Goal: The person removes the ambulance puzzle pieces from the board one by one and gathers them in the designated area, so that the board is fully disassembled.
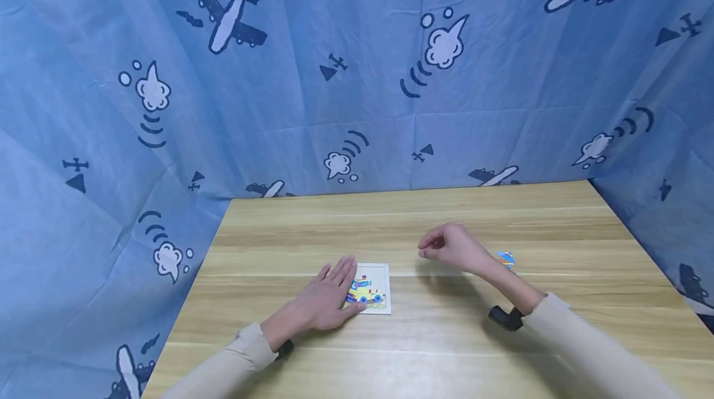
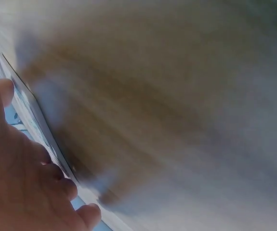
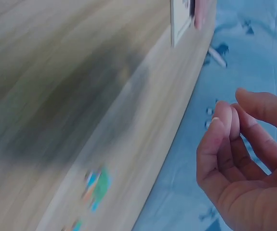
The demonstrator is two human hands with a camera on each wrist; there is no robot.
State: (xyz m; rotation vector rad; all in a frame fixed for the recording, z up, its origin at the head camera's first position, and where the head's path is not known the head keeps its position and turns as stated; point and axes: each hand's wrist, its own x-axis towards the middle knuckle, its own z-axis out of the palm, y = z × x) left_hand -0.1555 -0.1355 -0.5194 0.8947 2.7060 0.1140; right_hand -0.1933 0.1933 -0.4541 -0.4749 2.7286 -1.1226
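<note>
My left hand [image 1: 330, 300] lies flat over the left part of a small white-framed picture puzzle board [image 1: 386, 272], its fingers fairly straight and the thumb across the lower edge. A yellow and blue vehicle picture shows on the board, partly hidden by the hand. In the left wrist view the fingertips [image 2: 68, 187] rest along the board's edge. My right hand [image 1: 457, 247] hovers above the table to the right of the board. Its fingers are loosely bent with nothing visible between them, and the right wrist view shows thumb and fingertips slightly apart.
Colourful puzzle pieces [image 3: 97, 186] lie on the table, right of the board and partly behind the right forearm in the head view. The wooden table [image 1: 357, 368] ends against a blue curtain [image 1: 368, 77] with airplane prints at back and sides.
</note>
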